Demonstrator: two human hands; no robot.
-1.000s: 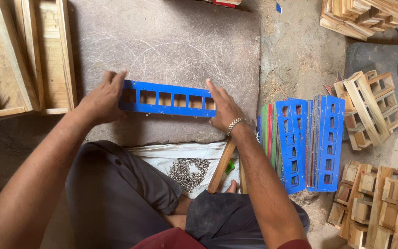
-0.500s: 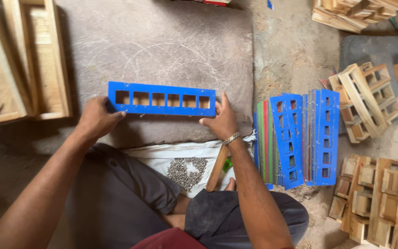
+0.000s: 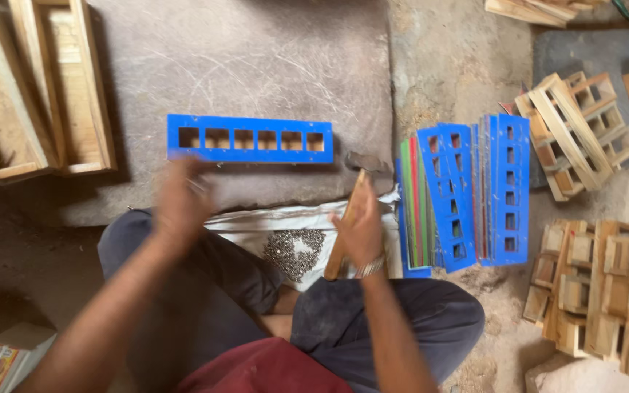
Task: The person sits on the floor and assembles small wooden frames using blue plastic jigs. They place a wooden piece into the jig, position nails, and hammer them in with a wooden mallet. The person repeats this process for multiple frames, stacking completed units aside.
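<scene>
A long blue strip with several square holes [image 3: 250,138] lies flat on the grey stone slab [image 3: 256,58]; neither hand touches it. My right hand [image 3: 362,229] grips the wooden handle of a hammer [image 3: 351,211], whose metal head points towards the slab's right edge. My left hand [image 3: 180,200] is blurred, just below the strip's left end, and looks empty with loose fingers. A pile of small nails [image 3: 293,251] lies on a white cloth [image 3: 256,225] over my lap.
A stack of blue, red and green slotted strips [image 3: 467,193] lies at my right. Wooden frames [image 3: 34,87] stand at the left. Small wooden grid pieces [image 3: 584,131] and more of them [image 3: 606,291] sit at the right. A small box [image 3: 5,356] lies bottom left.
Both hands have let go of the blue strip, which now lies on the slab. My right hand has taken hold of the hammer; my left hand is drawing back towards me.
</scene>
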